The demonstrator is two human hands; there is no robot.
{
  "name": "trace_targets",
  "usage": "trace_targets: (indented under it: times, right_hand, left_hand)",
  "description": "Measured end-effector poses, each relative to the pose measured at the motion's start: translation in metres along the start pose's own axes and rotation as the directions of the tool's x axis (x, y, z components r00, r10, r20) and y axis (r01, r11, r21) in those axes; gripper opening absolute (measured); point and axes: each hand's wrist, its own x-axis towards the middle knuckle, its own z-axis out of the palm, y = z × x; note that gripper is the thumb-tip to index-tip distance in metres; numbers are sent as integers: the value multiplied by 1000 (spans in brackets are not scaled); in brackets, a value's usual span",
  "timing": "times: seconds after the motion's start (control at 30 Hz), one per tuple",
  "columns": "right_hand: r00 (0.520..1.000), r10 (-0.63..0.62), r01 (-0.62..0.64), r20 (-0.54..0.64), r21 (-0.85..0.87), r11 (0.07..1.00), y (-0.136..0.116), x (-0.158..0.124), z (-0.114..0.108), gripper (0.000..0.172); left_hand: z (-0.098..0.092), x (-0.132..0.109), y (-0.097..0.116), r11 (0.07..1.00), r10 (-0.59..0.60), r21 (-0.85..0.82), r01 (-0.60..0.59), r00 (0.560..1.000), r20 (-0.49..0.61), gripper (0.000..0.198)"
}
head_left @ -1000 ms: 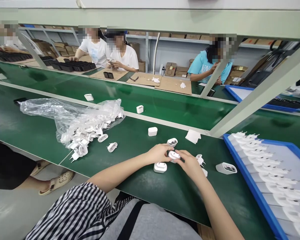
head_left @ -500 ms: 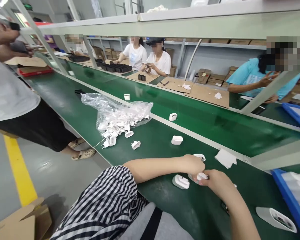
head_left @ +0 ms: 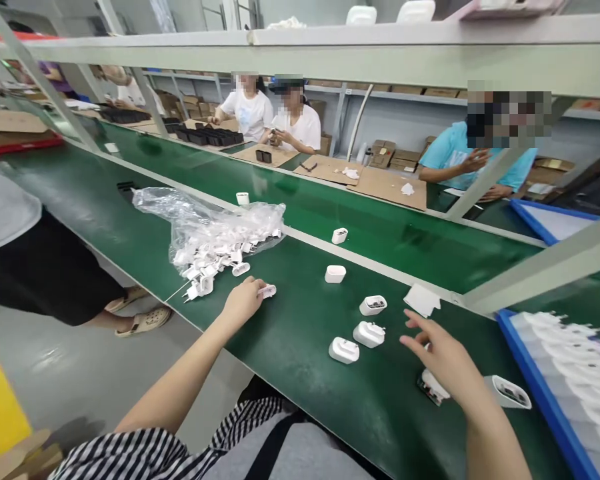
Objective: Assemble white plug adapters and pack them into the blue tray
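My left hand [head_left: 243, 301] has its fingers closed on a white plug cover [head_left: 267, 291] at table height, right of the loose pile. Fingers apart, my right hand [head_left: 437, 350] hovers empty over the table's right part. Partly hidden beneath it are a white piece and a small circuit board [head_left: 433, 390]. Between the hands stand a white charger housing with plug pins [head_left: 369, 335], another capped charger [head_left: 344, 351] and an open-topped charger housing [head_left: 373, 305]. A further open housing [head_left: 511, 393] lies right of my right wrist.
A clear plastic bag [head_left: 205, 223] spills white plug covers. White housings [head_left: 335, 274] and a folded white paper [head_left: 423, 300] lie farther back. A blue tray [head_left: 540, 393] of white chargers borders the right. A rail [head_left: 300, 57] crosses overhead; co-workers [head_left: 295, 123] sit opposite.
My hands have separated from a charger housing, which now stands on the table. The left moved left and took hold of a plug cover; the right opened. The view has turned right.
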Motion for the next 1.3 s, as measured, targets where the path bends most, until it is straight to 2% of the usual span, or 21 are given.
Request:
trace_targets:
  times: [0.1, 0.13, 0.2, 0.27, 0.3, 0.33, 0.37, 0.4, 0.47, 0.5, 0.57, 0.6, 0.73, 0.83, 0.97, 1.1, 1.2, 1.3]
  right_hand:
    - [996, -22, 41, -89, 220, 975, -17, 3, -7, 38]
    - [996, -40, 63, -80, 309, 949, -23, 8, -5, 39]
    - [996, -90, 89, -20, 456, 885, -34, 22, 3, 43]
    - [990, -132, 79, 59, 542, 836, -37, 37, 9, 44]
    - [987, -138, 67, 84, 568, 820, -34, 44, 10, 43]
    - [987, -132, 56, 91, 581, 812, -30, 50, 10, 40]
    - [991, -115, 53, 71, 582, 811, -23, 55, 8, 36]
    - [995, -95, 58, 34, 576, 815, -15, 59, 6, 32]
    - [996, -80, 90, -43, 559, 824, 2, 63, 5, 26]
    - [994, -89, 110, -65, 552, 826, 10, 65, 6, 24]
    - [989, -125, 145, -74, 541, 828, 20, 67, 13, 22]
    - [987, -143, 157, -66, 527, 835, 23, 69, 17, 22]
    - [979, -202, 175, 17, 429, 886, 26, 73, 34, 24]
    - [968, -234, 189, 95, 339, 921, 26, 74, 34, 29]
    - [976, -197, 196, 89, 23, 980, 20, 73, 24, 32]
    - [965, -204, 235, 164, -204, 950, 10, 73, 15, 27]
    - [948, -227, 283, 222, -265, 922, 4, 75, 10, 27]
    - [941, -173, 272, 292, -344, 899, -1, 80, 6, 26]
  left_hand:
    - [0, 6, 34, 961, 235, -113, -254, 960, -155, 15]
    - [0, 8, 51, 929, 320, -128, -347, 928, -191, 14]
    - [0, 12, 87, 841, 492, -121, -527, 838, -237, 15]
    - [4, 18, 120, 752, 615, -101, -652, 748, -247, 15]
    - [7, 21, 133, 723, 646, -102, -683, 722, -248, 16]
    - [10, 24, 142, 714, 651, -120, -689, 718, -246, 15]
    - [14, 29, 149, 725, 633, -158, -671, 738, -234, 14]
    - [18, 34, 154, 748, 596, -215, -628, 778, -200, 17]
    - [28, 44, 156, 794, 513, -349, -497, 857, -53, 33]
    - [33, 48, 156, 805, 485, -407, -431, 874, 36, 40]
    - [44, 55, 156, 797, 473, -492, -350, 868, 149, 47]
    - [49, 56, 156, 785, 475, -521, -336, 866, 157, 47]
    - [60, 56, 160, 734, 497, -567, -375, 865, 71, 39]
    - [60, 55, 163, 734, 535, -502, -457, 845, 13, 36]
    - [59, 56, 165, 762, 583, -350, -545, 812, 3, 30]
    - [62, 55, 166, 777, 579, -299, -554, 816, -7, 26]
    - [59, 55, 169, 797, 572, -267, -541, 819, 49, 27]
    - [48, 56, 175, 847, 531, -157, -508, 823, 202, 28]
